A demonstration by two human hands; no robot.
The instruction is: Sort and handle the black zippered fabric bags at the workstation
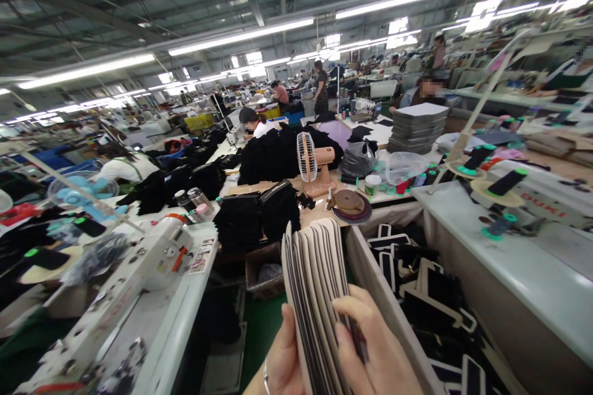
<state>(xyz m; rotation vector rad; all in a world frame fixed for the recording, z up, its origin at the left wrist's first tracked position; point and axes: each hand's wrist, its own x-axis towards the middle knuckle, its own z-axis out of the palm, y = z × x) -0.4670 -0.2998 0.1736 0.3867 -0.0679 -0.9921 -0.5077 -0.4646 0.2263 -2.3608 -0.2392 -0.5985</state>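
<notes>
A thick stack of long flat pieces [315, 284], cream and dark layers alternating, stands on edge between my two hands. My left hand [281, 352] grips its lower left side, the thumb laid up along the outer piece. On the right side, my right hand [370, 345] has its fingers bent over the edges of the rightmost pieces. The upper ends of the stack fan apart slightly. Just right of my hands is a cloth-lined bin [389, 302] holding black pieces with white frame-like edges [428, 296].
A sewing machine [134, 278] stands on the left table, and another [546, 191] on the right one. Ahead are stacks of black fabric [257, 213], a small pink fan [317, 163] and round discs [349, 203]. A brown box [264, 271] sits below. Several people work farther back.
</notes>
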